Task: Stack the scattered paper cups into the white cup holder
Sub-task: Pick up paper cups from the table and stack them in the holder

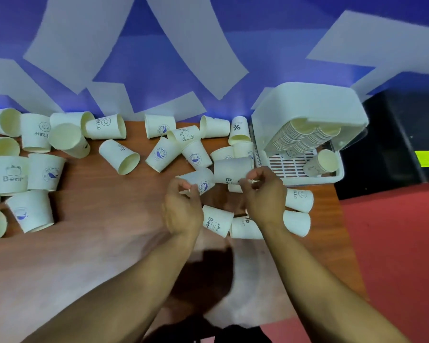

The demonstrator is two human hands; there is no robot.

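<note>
Fingers (185,188) of the left hand (183,211) pinch a whale-print cup (200,179) held on its side; the right hand (266,196) grips a bear cup (233,168) just beside it, both over the wooden table (97,243); the step looks like nesting one cup into the other; next the pair needs carrying right to the white cup holder (307,105) and seating on the stacks (300,137) inside; many loose cups (119,157) lie scattered, so the job seems far from done

Left hand (181,209) and right hand (265,194) each grip cups (233,168).
</note>
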